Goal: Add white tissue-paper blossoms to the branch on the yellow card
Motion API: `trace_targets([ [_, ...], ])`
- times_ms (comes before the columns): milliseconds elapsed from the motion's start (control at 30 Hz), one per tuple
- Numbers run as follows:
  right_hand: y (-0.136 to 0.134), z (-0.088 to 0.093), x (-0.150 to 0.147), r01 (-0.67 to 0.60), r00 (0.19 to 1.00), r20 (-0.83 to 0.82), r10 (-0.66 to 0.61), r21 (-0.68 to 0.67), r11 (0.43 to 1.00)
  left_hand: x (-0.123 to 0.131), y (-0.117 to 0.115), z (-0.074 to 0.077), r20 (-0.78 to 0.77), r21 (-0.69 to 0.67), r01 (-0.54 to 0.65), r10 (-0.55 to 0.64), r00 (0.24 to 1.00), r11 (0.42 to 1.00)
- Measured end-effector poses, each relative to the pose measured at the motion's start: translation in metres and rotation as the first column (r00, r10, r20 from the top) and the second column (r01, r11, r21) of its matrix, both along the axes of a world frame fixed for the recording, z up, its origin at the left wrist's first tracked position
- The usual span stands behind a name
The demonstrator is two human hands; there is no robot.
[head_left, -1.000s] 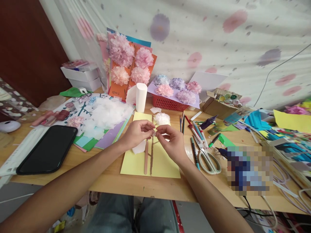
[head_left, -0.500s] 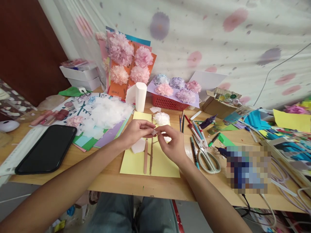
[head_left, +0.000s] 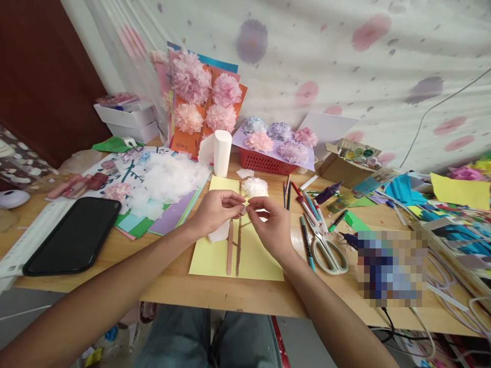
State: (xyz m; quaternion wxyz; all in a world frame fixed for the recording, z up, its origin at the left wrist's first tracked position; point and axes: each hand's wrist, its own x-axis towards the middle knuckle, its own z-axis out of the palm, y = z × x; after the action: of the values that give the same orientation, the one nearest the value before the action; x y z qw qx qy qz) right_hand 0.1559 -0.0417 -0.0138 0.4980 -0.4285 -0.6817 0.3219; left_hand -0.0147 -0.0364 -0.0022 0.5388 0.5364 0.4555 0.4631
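Over a yellow sheet (head_left: 261,258), the fingertips of my left hand (head_left: 218,212) and my right hand (head_left: 270,225) meet, both pinching a small whitish piece of tissue (head_left: 243,210). Brown lines like a stem and branches mark the sheet. A white fluffy tissue flower (head_left: 255,186) sits at its upper part, just beyond my fingers. A brown stick (head_left: 229,250) lies on the sheet below my left hand. Next to it is a white paper piece (head_left: 218,234), partly hidden by that hand. Another white bit behind my right fingers is mostly covered.
White tissue pieces (head_left: 172,176) and a black phone (head_left: 72,235) are on the left. Scissors (head_left: 330,253), pens and a blurred-out object (head_left: 391,268) lie right. Behind stand a white roll (head_left: 222,153) and a red basket (head_left: 264,161) under paper flowers.
My fingertips have shifted slightly around the small tissue piece, and my right fingers are a little less curled over it. The other things have stayed in place.
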Motion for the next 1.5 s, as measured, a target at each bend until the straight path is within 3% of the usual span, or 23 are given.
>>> trace_targets([
  [233, -0.005, -0.001, -0.004, 0.055, 0.998, -0.04, -0.053, 0.053, 0.997, 0.004, -0.002, -0.001, 0.11, -0.07, -0.021, 0.028, 0.994, 0.997],
  [500, -0.006, -0.004, -0.007, 0.133, 0.975, 0.119, -0.188, 0.363, 0.922, 0.006, -0.002, 0.0, 0.3, -0.2, 0.033, 0.029, 0.954, 0.979],
  [900, -0.008, 0.002, -0.003, 0.014, 0.955, 0.25, -0.161, 0.504, 0.863, 0.001, 0.0, 0.002, 0.361, -0.204, 0.07, 0.008, 0.933, 0.977],
  [1000, -0.01, 0.005, 0.0, 0.003, 0.975, 0.197, -0.099, 0.437, 0.899, 0.001, 0.001, 0.002, 0.362, -0.195, 0.06, 0.015, 0.932, 0.979],
  [1133, -0.005, 0.007, 0.006, 0.096, 0.995, 0.001, -0.097, 0.168, 0.981, 0.002, 0.003, -0.001, 0.303, -0.175, 0.032, 0.023, 0.953, 0.984],
  [1267, 0.004, 0.006, 0.01, 0.037, 0.999, 0.035, -0.037, 0.006, 0.999, 0.001, 0.003, -0.006, 0.181, -0.092, 0.062, -0.044, 0.982, 0.994],
  [1367, 0.006, 0.005, 0.009, -0.045, 0.994, 0.095, 0.047, -0.031, 0.999, 0.0, 0.002, -0.009, 0.124, -0.052, 0.104, -0.097, 0.988, 0.993],
  [1500, 0.004, 0.004, 0.006, -0.046, 0.984, 0.175, 0.041, 0.021, 0.999, -0.001, 0.001, -0.009, 0.092, -0.039, 0.135, -0.131, 0.987, 0.99],
])
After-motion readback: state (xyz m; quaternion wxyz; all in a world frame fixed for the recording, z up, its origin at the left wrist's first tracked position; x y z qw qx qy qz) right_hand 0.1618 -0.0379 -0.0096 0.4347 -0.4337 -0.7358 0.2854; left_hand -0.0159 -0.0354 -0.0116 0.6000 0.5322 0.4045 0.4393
